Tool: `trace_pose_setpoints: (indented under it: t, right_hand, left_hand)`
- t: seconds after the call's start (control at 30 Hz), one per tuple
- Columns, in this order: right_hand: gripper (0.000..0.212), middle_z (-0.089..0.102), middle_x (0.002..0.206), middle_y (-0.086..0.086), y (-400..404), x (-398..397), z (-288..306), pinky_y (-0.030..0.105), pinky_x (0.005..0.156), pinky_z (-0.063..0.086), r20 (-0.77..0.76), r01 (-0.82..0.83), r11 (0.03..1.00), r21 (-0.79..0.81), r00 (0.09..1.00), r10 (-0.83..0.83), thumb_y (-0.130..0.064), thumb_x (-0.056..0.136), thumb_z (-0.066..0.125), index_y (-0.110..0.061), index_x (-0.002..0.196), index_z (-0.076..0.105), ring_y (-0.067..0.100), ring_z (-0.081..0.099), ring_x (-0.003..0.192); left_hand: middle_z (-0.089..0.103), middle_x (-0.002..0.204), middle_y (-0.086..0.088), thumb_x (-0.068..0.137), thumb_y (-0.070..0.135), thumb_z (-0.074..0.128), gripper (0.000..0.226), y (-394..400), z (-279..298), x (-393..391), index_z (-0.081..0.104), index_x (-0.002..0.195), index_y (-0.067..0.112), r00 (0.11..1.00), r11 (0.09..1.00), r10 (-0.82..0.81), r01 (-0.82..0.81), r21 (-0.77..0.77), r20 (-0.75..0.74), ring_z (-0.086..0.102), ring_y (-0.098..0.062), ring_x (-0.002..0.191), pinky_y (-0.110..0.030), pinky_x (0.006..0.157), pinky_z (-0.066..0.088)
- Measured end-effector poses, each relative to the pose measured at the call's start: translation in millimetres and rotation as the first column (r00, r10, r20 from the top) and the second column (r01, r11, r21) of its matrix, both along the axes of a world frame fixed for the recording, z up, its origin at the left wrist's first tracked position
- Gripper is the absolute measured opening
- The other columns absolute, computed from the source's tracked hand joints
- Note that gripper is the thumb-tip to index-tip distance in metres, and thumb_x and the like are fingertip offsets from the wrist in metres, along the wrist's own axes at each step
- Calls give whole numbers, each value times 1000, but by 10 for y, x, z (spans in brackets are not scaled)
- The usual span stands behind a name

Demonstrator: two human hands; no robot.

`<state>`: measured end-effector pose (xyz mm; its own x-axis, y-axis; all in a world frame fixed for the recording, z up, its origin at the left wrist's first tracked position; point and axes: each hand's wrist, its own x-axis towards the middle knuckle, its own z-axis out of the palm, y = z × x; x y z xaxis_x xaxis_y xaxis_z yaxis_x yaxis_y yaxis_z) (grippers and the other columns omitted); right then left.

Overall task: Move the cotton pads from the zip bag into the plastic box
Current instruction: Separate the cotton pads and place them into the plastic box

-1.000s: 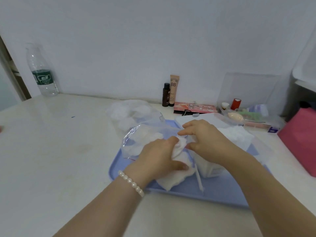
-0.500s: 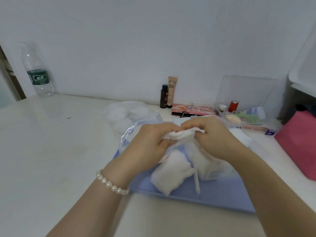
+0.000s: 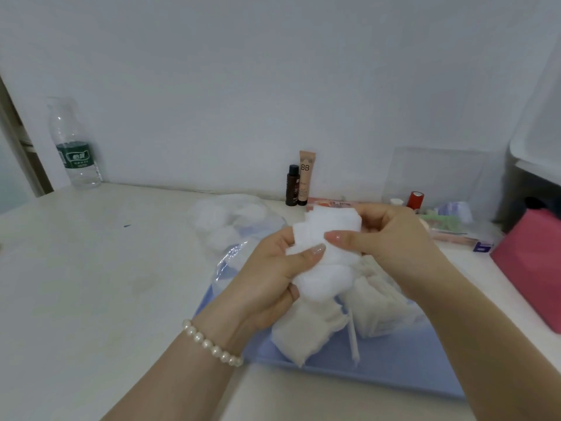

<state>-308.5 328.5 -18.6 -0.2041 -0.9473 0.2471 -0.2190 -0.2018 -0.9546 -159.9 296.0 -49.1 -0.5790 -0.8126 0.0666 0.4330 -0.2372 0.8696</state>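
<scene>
Both hands hold a wad of cotton pads above the blue tray.

The left hand [image 3: 267,281] and right hand [image 3: 391,238] each close their grip on the cotton pads [image 3: 324,256], over the blue tray [image 3: 394,369] near the counter's front edge; more pads [image 3: 306,332] lie below; the clear zip bag [image 3: 233,220] sits behind, toward the wall.

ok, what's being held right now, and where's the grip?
Cotton pads, a bunch, in both hands: left hand pinches the lower left edge, right hand grips the upper right side.

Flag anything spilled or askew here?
A loose clump of pads lies tilted on the blue tray, outside any box. Both hands, left and right, hold a ragged bunch.
</scene>
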Motion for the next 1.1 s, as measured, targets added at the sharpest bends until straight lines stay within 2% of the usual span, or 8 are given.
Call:
trace_pose_setpoints:
  t: [0.17,0.4,0.5,0.6,0.73,0.87,0.93,1.1]
  right_hand:
    - [22,69,63,-9,-29,-1,-11,30,63,55,4,146,973,-181,989,-148,2,63,79,-17,67,69,17,60,64]
    - [13,63,48,-10,-35,-75,4,10,47,41,35,120,979,-162,993,-115,0,76,69,-10,69,66,-2,52,43]
    - [5,64,57,-6,-61,-133,-22,16,51,40,75,83,995,-64,994,-78,-13,79,67,-15,77,71,3,50,50]
    - [33,69,77,1,-68,-156,-57,23,56,38,72,-33,997,75,997,28,-36,59,72,-19,87,74,10,51,62]
    - [30,69,76,9,-71,-149,-64,31,63,46,88,-39,997,69,996,33,-15,50,74,-7,78,70,18,59,67]
    - [23,65,61,3,-69,-250,20,25,57,55,400,-71,997,-7,914,68,12,70,56,-9,62,63,15,63,60]
    - [51,55,51,3,-62,-341,50,24,55,47,445,-3,1000,-24,896,14,18,76,39,-16,47,61,18,53,55]
    - [51,40,40,7,3,-341,91,19,38,21,275,38,998,42,960,-48,14,76,27,-12,40,52,14,30,36]
  left_hand:
    - [71,90,-14,66,-5,60,34,11,-10,-10,65,99,2,999,999,-35,35,10,-33,69,-22,75,-34,67,58]
    - [72,89,-14,64,-13,60,37,-2,-29,-24,66,97,1,999,999,-38,38,-2,-29,70,-22,75,-32,65,59]
    - [72,87,-13,63,-14,59,36,-7,-41,-30,67,94,3,1000,1000,-26,26,10,-14,70,-21,72,-31,64,59]
    - [72,88,-13,63,-12,59,37,10,-36,-39,66,96,3,1000,1000,-19,19,13,-12,70,-21,75,-32,67,58]
    - [72,91,-14,62,-20,66,43,11,-45,-38,66,99,3,999,999,-44,45,14,-25,69,-22,78,-32,66,59]
    - [71,95,-18,59,-24,55,49,-20,-54,-31,64,101,0,999,999,-36,37,35,-32,70,-25,83,-34,69,59]
    - [70,99,-18,69,-28,46,46,-16,-42,-31,61,104,-3,999,999,-21,22,33,-24,70,-24,88,-34,73,58]
    - [70,101,-21,84,-18,45,34,7,-66,-68,57,113,-5,997,997,63,-60,48,-51,70,-23,87,-30,71,58]
